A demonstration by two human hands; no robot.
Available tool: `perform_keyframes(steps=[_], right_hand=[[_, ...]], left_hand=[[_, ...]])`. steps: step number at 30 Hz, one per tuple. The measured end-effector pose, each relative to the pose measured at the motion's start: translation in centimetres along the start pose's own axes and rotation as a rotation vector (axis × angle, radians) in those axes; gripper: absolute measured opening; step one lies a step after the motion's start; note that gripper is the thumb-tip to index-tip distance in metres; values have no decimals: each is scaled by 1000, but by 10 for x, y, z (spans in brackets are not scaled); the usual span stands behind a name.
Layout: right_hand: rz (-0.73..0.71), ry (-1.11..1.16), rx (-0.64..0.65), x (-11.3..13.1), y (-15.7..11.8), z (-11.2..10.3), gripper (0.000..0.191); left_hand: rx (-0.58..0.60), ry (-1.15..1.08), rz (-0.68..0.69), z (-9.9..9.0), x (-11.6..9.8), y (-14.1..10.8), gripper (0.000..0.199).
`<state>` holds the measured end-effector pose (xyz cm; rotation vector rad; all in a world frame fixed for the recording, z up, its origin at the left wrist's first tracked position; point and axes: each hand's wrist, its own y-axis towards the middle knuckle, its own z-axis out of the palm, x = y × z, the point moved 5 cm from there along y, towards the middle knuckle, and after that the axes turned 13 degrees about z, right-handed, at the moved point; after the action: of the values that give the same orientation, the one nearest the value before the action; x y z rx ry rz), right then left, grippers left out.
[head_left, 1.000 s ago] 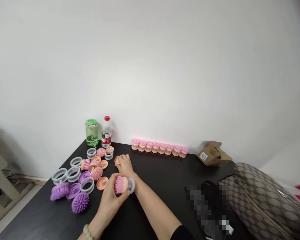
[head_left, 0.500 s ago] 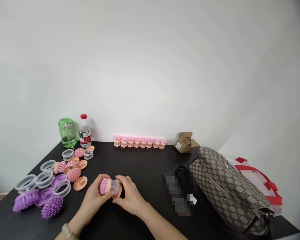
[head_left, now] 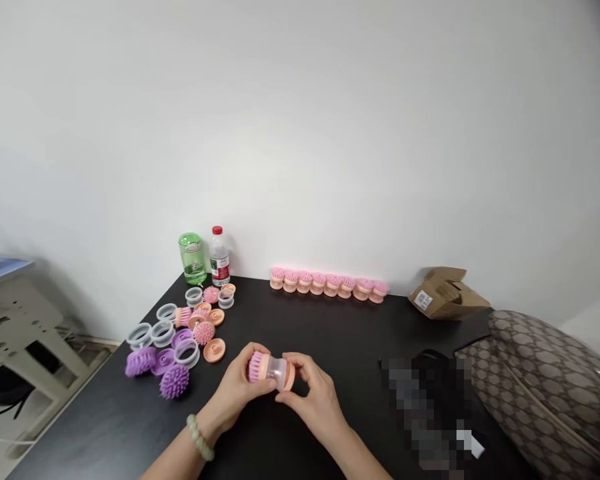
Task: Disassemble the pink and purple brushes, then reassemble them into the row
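Observation:
Between my hands, above the black table, lies a small round scrub brush (head_left: 275, 372) on its side, with pink bristles to the left, a clear ring in the middle and a peach cap on the right. My left hand (head_left: 240, 380) wraps round the bristle end and the clear ring. Fingers and thumb of my right hand (head_left: 313, 393) pinch the peach cap (head_left: 291, 377) at the other end. Just left of my left hand are loose parts: a peach disc (head_left: 214, 350), a clear ring (head_left: 187, 354) and a purple bristle head (head_left: 175, 381).
Along the wall runs a row of several pink brushes (head_left: 331, 285). A green container (head_left: 193, 259) and a water bottle (head_left: 219, 257) stand at the back left. Rightward are a cardboard box (head_left: 447, 295), a blurred dark item (head_left: 425, 407) and a patterned bag (head_left: 535, 373).
The view has swung left, so everything appears further right and a blue-topped table shows at the left. Both hands keep their hold on the brush.

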<state>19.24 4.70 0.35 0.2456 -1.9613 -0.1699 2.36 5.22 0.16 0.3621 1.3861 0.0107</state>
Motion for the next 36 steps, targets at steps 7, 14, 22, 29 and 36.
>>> perform_keyframes(steps=[7,14,22,29,36], right_hand=[[-313,-99,-150,21,-8,-12,45],[-453,-140,-175,29,-10,-15,49],[-403,-86,-144,32,-10,-17,51],[-420,-80,-98,31,-10,-14,47],[-361,-124,-157,27,-13,-14,43]], left_hand=[[-10,-3,11,1,-6,-3,48],[-26,-103,-35,7,-1,-5,47],[-1,-207,-74,12,-3,-5,48],[-3,-207,-139,12,1,-6,47],[6,-285,-168,15,1,-5,47]])
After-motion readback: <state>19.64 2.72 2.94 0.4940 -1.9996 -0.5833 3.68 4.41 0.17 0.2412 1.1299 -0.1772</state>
